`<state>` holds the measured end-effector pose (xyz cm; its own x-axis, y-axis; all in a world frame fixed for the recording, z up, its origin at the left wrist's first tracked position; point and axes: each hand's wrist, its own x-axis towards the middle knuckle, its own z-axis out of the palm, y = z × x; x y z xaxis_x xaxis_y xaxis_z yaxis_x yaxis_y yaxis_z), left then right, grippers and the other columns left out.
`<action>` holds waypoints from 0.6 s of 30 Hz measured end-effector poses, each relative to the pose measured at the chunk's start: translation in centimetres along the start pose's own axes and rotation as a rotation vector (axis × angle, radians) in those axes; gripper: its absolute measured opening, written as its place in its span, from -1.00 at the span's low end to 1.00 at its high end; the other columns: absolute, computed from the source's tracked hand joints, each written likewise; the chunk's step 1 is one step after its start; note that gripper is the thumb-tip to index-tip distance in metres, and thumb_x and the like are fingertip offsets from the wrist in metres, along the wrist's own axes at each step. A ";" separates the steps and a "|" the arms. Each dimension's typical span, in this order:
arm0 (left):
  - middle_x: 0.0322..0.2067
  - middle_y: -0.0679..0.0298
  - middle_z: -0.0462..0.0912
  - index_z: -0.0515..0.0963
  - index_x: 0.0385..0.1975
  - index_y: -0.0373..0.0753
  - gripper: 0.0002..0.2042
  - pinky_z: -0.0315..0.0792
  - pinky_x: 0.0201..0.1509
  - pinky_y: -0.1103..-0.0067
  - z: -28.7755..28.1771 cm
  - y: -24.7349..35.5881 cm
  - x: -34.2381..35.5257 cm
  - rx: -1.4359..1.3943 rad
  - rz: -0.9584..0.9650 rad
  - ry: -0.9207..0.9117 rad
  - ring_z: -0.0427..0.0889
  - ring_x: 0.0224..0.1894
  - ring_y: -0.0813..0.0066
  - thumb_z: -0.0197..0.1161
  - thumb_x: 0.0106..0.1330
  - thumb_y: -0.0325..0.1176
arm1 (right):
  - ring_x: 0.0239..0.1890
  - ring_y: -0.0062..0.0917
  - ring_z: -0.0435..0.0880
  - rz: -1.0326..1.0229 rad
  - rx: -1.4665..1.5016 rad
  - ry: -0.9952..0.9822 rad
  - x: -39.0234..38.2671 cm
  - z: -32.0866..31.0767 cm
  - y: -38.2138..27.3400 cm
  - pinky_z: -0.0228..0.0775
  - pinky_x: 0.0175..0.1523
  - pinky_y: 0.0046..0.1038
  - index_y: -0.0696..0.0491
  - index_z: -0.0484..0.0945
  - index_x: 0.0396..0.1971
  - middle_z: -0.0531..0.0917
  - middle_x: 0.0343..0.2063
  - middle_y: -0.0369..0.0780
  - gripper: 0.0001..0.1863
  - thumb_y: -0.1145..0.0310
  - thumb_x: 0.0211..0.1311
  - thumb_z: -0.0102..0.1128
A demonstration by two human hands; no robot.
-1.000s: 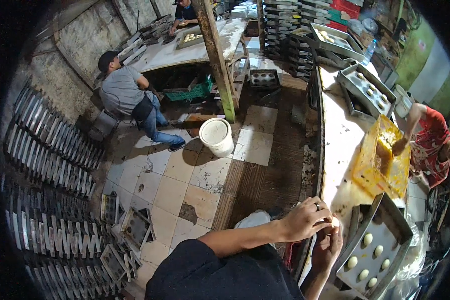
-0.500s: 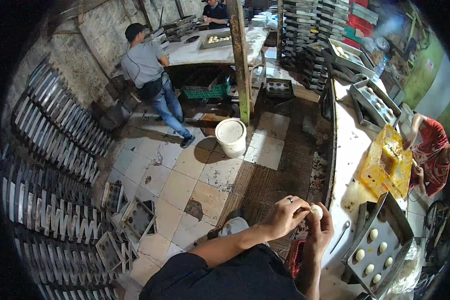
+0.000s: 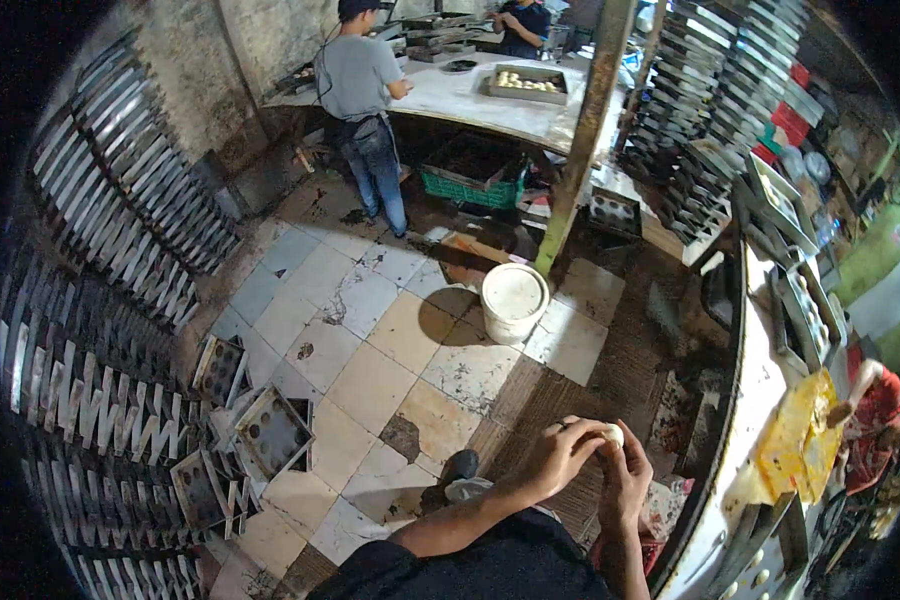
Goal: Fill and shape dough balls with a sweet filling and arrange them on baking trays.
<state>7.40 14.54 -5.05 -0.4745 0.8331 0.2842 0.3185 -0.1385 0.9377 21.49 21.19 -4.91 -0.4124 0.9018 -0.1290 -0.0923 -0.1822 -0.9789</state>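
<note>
Near the lower middle, my left hand [image 3: 565,450] and my right hand [image 3: 625,480] meet around a small pale dough ball [image 3: 613,436], both pinching it with curled fingers. To their right is a white work table [image 3: 741,404] along which lies a metal tray [image 3: 785,540] holding several dough balls, cut off by the lower edge. A yellow plastic tub [image 3: 792,445] stands beyond it, beside a person in red [image 3: 875,445] whose hand reaches to its rim.
A white bucket [image 3: 510,300] stands before a wooden post [image 3: 570,200]. Two people [image 3: 355,80] [image 3: 520,30] work at the far table [image 3: 475,110]. Stacked trays [image 3: 120,180] line the left wall, with loose trays [image 3: 270,435] on the tiled floor [image 3: 360,390] and more stacks [image 3: 685,130] back right.
My view has swung rightward in the picture's scene, sliding the right table toward the edge. The person in grey now stands upright at the far table. My hands still hold the ball.
</note>
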 end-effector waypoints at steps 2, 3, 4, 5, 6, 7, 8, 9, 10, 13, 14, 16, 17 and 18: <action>-0.21 0.14 0.74 0.66 -0.14 -0.34 -0.83 0.55 -0.08 0.43 -3.4 -2.0 1.6 0.010 -0.007 0.129 0.72 -0.17 0.24 0.40 0.31 -0.51 | 0.11 -0.45 0.66 0.031 -0.052 -0.070 2.0 4.6 0.1 0.54 0.23 -0.43 0.29 0.45 0.30 0.64 0.13 -0.09 -0.52 0.39 0.49 0.23; -0.21 0.14 0.74 0.66 -0.14 -0.34 -0.83 0.55 -0.08 0.43 -5.1 -2.8 2.4 0.008 -0.011 0.140 0.72 -0.17 0.24 0.40 0.31 -0.51 | 0.15 -0.45 0.64 -0.034 -0.202 -0.090 3.1 6.3 0.5 0.53 0.24 -0.41 0.27 0.46 0.31 0.63 0.16 -0.11 -0.52 0.40 0.49 0.23; -0.22 0.14 0.74 0.66 -0.15 -0.35 -0.83 0.55 -0.08 0.44 -6.9 -3.4 3.3 0.023 -0.022 0.138 0.72 -0.17 0.24 0.40 0.30 -0.51 | 0.15 -0.47 0.64 -0.028 -0.222 -0.089 4.0 8.1 0.7 0.52 0.24 -0.42 0.26 0.46 0.31 0.64 0.15 -0.12 -0.52 0.41 0.48 0.23; -0.22 0.14 0.73 0.66 -0.15 -0.36 -0.84 0.55 -0.09 0.45 -8.6 -3.8 4.2 0.038 -0.033 0.134 0.72 -0.18 0.24 0.40 0.30 -0.52 | 0.15 -0.48 0.63 -0.022 -0.242 -0.087 4.9 9.8 0.8 0.50 0.25 -0.43 0.25 0.46 0.32 0.64 0.15 -0.14 -0.52 0.42 0.48 0.24; -0.22 0.12 0.73 0.66 -0.19 -0.38 -0.86 0.55 -0.07 0.44 -10.0 -4.0 5.1 0.014 -0.049 0.139 0.72 -0.18 0.23 0.40 0.30 -0.51 | 0.15 -0.48 0.63 -0.020 -0.246 -0.090 5.7 11.3 0.7 0.50 0.25 -0.43 0.25 0.46 0.32 0.64 0.15 -0.14 -0.52 0.42 0.48 0.24; -0.22 0.12 0.73 0.66 -0.19 -0.38 -0.86 0.55 -0.07 0.44 -11.1 -4.4 5.9 0.010 -0.054 0.141 0.72 -0.18 0.23 0.40 0.30 -0.51 | 0.14 -0.50 0.64 -0.029 -0.266 -0.092 6.4 12.6 0.7 0.49 0.25 -0.46 0.25 0.46 0.32 0.65 0.14 -0.14 -0.51 0.43 0.47 0.25; -0.22 0.11 0.73 0.66 -0.20 -0.38 -0.86 0.56 -0.07 0.44 -12.1 -4.7 6.7 -0.008 -0.057 0.147 0.72 -0.18 0.22 0.40 0.30 -0.51 | 0.13 -0.52 0.64 -0.038 -0.285 -0.092 7.0 13.6 0.5 0.47 0.25 -0.48 0.25 0.46 0.32 0.66 0.13 -0.14 -0.51 0.43 0.46 0.25; -0.23 0.10 0.74 0.66 -0.20 -0.37 -0.87 0.56 -0.07 0.44 -12.9 -5.0 7.3 -0.026 -0.059 0.152 0.72 -0.19 0.22 0.40 0.30 -0.51 | 0.13 -0.52 0.64 -0.034 -0.288 -0.090 7.6 14.5 0.3 0.47 0.25 -0.48 0.25 0.46 0.32 0.66 0.13 -0.14 -0.51 0.43 0.46 0.25; -0.23 0.10 0.74 0.66 -0.20 -0.37 -0.87 0.56 -0.07 0.44 -13.3 -4.9 7.7 -0.026 -0.060 0.144 0.72 -0.19 0.22 0.40 0.30 -0.51 | 0.12 -0.53 0.64 -0.021 -0.290 -0.081 8.0 15.1 0.0 0.46 0.25 -0.50 0.25 0.46 0.32 0.66 0.13 -0.15 -0.51 0.44 0.46 0.26; -0.23 0.09 0.73 0.66 -0.19 -0.37 -0.86 0.57 -0.07 0.45 -13.2 -4.5 8.9 -0.046 -0.089 0.097 0.73 -0.21 0.25 0.39 0.32 -0.50 | 0.10 -0.56 0.64 -0.047 -0.287 -0.028 9.2 14.1 1.0 0.47 0.21 -0.48 0.17 0.54 0.28 0.70 0.09 -0.17 -0.56 0.50 0.43 0.25; -0.24 0.10 0.73 0.66 -0.18 -0.37 -0.86 0.57 -0.07 0.45 -12.7 -4.6 9.0 -0.083 -0.110 0.072 0.73 -0.20 0.27 0.39 0.33 -0.50 | 0.10 -0.56 0.64 -0.046 -0.302 -0.018 9.4 13.7 0.9 0.47 0.22 -0.48 0.17 0.54 0.28 0.70 0.09 -0.17 -0.56 0.49 0.43 0.26; -0.24 0.12 0.73 0.67 -0.17 -0.36 -0.87 0.58 -0.08 0.45 -11.6 -3.8 9.6 -0.197 -0.187 -0.015 0.74 -0.18 0.33 0.38 0.36 -0.47 | 0.12 -0.55 0.63 -0.017 -0.265 0.019 9.1 12.3 0.6 0.46 0.23 -0.48 0.19 0.56 0.25 0.70 0.10 -0.17 -0.57 0.46 0.43 0.28; -0.24 0.12 0.73 0.67 -0.17 -0.36 -0.87 0.58 -0.08 0.45 -10.6 -4.1 9.9 -0.198 -0.184 -0.043 0.74 -0.18 0.33 0.38 0.36 -0.47 | 0.12 -0.55 0.63 -0.018 -0.257 0.046 8.9 11.6 0.3 0.46 0.23 -0.48 0.19 0.56 0.25 0.70 0.10 -0.17 -0.57 0.46 0.43 0.28; -0.23 0.12 0.73 0.67 -0.18 -0.36 -0.87 0.58 -0.08 0.44 -9.3 -4.6 10.1 -0.140 -0.137 -0.052 0.74 -0.17 0.32 0.38 0.36 -0.47 | 0.12 -0.54 0.63 -0.039 -0.273 0.073 8.6 10.8 0.1 0.46 0.23 -0.47 0.20 0.56 0.24 0.70 0.10 -0.17 -0.57 0.45 0.43 0.28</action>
<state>-6.50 18.58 -4.62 -0.4619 0.8751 0.1445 0.1351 -0.0916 0.9866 8.18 24.73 -4.44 -0.3459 0.9338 -0.0915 0.1443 -0.0434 -0.9886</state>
